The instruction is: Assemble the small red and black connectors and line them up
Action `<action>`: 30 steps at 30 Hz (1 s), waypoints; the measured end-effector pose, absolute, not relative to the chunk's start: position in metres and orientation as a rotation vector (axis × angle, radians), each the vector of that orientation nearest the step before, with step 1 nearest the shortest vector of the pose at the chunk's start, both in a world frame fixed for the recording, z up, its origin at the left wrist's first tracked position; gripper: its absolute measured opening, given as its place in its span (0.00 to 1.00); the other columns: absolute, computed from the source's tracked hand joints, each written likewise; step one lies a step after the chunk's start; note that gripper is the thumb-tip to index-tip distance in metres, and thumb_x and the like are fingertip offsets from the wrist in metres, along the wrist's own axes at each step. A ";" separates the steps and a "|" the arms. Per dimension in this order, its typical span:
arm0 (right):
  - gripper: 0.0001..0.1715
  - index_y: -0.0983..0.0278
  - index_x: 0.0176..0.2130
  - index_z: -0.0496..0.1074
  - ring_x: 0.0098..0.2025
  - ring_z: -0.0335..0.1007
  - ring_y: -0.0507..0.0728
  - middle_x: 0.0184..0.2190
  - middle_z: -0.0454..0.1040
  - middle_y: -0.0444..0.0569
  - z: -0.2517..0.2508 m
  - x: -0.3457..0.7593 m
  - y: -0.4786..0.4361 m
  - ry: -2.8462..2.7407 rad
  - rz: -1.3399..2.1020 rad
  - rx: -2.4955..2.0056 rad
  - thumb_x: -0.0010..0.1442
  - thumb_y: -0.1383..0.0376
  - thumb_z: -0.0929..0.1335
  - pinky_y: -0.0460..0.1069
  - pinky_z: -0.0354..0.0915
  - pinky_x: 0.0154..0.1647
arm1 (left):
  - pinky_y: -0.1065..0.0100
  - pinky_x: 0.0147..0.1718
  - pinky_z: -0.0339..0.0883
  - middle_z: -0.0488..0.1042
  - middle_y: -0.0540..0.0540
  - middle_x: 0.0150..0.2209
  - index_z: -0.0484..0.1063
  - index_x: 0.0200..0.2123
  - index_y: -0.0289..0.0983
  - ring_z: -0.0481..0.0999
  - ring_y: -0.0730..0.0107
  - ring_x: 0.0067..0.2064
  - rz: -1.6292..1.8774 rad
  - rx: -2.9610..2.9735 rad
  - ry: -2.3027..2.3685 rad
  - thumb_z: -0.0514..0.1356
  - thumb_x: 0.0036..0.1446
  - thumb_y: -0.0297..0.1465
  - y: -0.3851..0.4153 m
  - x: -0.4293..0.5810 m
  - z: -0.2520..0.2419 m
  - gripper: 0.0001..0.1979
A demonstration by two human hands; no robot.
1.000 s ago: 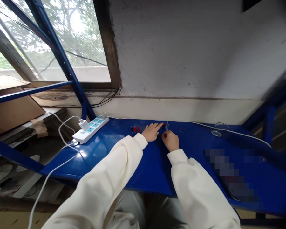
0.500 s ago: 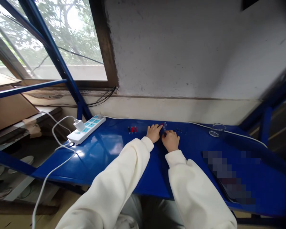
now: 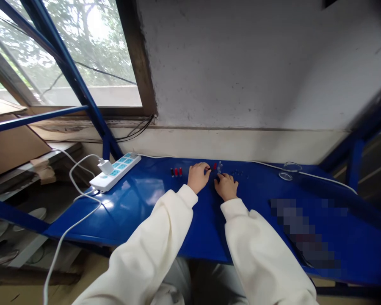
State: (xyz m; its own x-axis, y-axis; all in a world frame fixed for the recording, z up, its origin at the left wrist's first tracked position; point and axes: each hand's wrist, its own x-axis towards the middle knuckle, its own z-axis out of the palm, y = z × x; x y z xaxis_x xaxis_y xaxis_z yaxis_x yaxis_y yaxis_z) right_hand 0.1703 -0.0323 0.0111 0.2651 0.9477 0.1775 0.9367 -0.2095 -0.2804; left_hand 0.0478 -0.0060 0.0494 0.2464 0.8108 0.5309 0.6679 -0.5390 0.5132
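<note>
Head view, frame centre: left hand (image 3: 197, 177) on blue desk (image 3: 152, 203), fingers curled, tips at small red plug (image 3: 214, 166); grip too small to tell. Right hand (image 3: 226, 187) just beside, fingers curled, hold unclear. Plug row (image 3: 176, 171) left of hands. Power strip (image 3: 114, 173) centre left.

Both my arms reach far, converging. My left hand (image 3: 197, 176) curls its fingertips together; my right hand (image 3: 226, 186) sits palm-down just right of it, fingertips hidden.
</note>
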 end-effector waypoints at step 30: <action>0.31 0.62 0.60 0.47 0.62 0.35 0.59 0.61 0.44 0.49 -0.005 0.168 -0.017 -1.787 0.179 -2.281 0.60 0.55 0.48 0.65 0.35 0.56 | 0.73 0.24 0.63 0.68 0.50 0.22 0.66 0.28 0.34 0.67 0.78 0.22 1.496 1.413 1.176 0.59 0.45 0.33 -0.024 0.028 0.011 0.09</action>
State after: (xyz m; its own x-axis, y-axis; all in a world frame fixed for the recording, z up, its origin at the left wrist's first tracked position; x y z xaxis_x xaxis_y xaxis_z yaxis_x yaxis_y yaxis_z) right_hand 0.1681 -0.0170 -0.0051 0.2454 0.9682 0.0493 0.9390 -0.2248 -0.2602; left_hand 0.0284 -0.0239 0.0105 -0.1071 0.9479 0.3001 0.0678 -0.2942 0.9533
